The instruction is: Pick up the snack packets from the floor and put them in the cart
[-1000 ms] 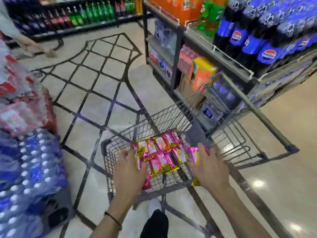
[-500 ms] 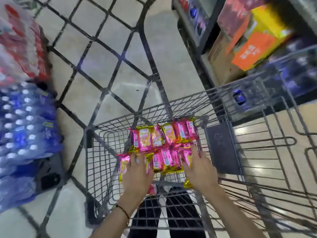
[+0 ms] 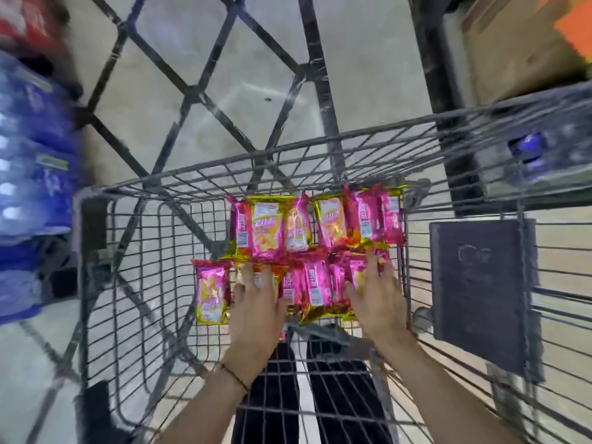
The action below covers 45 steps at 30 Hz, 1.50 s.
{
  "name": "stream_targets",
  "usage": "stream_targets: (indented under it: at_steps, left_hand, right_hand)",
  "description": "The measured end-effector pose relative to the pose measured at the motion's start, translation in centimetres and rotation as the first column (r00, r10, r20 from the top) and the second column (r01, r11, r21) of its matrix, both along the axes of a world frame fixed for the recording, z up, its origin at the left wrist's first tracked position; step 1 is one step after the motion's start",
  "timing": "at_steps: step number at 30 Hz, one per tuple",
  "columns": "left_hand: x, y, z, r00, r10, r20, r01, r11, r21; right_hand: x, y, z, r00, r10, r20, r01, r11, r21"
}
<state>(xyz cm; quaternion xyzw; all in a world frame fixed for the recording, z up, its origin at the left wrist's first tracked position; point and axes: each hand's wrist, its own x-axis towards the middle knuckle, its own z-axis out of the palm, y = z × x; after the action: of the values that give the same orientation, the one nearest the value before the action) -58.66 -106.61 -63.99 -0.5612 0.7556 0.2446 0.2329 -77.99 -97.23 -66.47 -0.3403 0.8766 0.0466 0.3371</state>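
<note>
Several pink and gold snack packets [image 3: 307,248] lie in two rows on the bottom of the grey wire cart [image 3: 134,187]. One packet [image 3: 211,293] lies a little apart at the left of the near row. My left hand [image 3: 256,302] rests flat on the near row, fingers straight. Beside it, my right hand [image 3: 374,299] lies on the right end of that row, fingers spread and straight. Neither hand grips a packet. Parts of the near packets are hidden under my hands.
A grey plastic flap [image 3: 477,290] hangs on the cart's right side. Blue shrink-wrapped bottle packs [image 3: 28,174] are stacked at the left. A dark shelf post [image 3: 442,91] and a cardboard box [image 3: 519,43] stand at the upper right. Tiled floor [image 3: 198,91] lies beyond the cart.
The view has tilted down and closer over the cart. The packets have come down into the basket with my hands, which now lie flat on the near row.
</note>
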Motion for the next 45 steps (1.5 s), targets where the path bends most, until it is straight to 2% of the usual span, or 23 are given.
stream_targets:
  at_steps: [5, 12, 18, 23, 25, 29, 35, 41, 45]
  left_hand:
    - [-0.4, 0.6, 0.4, 0.999, 0.026, -0.034, -0.026, 1.0, 0.003]
    - [-0.6, -0.1, 5.5, 0.998, -0.05, -0.042, 0.049, 0.998, -0.039]
    - [-0.3, -1.3, 13.4, 0.963, -0.262, -0.063, 0.248, 0.953, -0.175]
    - [0.8, -1.9, 23.0, 0.929, -0.356, -0.103, 0.303, 0.889, -0.342]
    - [1.6, -2.3, 27.2, 0.916, -0.386, -0.108, 0.306, 0.847, -0.434]
    - [3.9, -2.6, 34.6, 0.91, -0.394, -0.127, 0.251, 0.768, -0.589]
    - [8.3, -1.3, 42.3, 0.92, -0.365, -0.145, 0.137, 0.645, -0.752]
    - [12.1, 2.3, 45.5, 0.963, -0.19, -0.192, -0.043, 0.593, -0.804]
    - [14.6, 6.9, 46.5, 0.98, -0.012, -0.201, -0.157, 0.578, -0.801]
  right_hand:
    - [0.0, 0.5, -0.1, 0.999, 0.013, 0.051, -0.013, 1.0, -0.012]
    - [-2.0, 0.2, 6.4, 0.997, 0.077, -0.015, -0.077, 0.997, -0.026]
    - [-2.0, -0.3, 15.7, 0.971, 0.208, -0.119, -0.224, 0.963, -0.148]
    - [0.0, -0.8, 26.3, 0.928, 0.3, -0.221, -0.352, 0.899, -0.259]
    - [1.0, -0.9, 30.9, 0.9, 0.312, -0.306, -0.406, 0.855, -0.322]
    - [3.3, -0.6, 38.5, 0.867, 0.277, -0.414, -0.453, 0.785, -0.423]
    - [6.7, -0.7, 44.8, 0.867, 0.235, -0.439, -0.455, 0.734, -0.505]
    - [9.0, -0.7, 48.3, 0.803, 0.377, -0.461, -0.59, 0.609, -0.53]
    - [11.0, -0.4, 48.7, 0.707, 0.548, -0.447, -0.704, 0.479, -0.525]
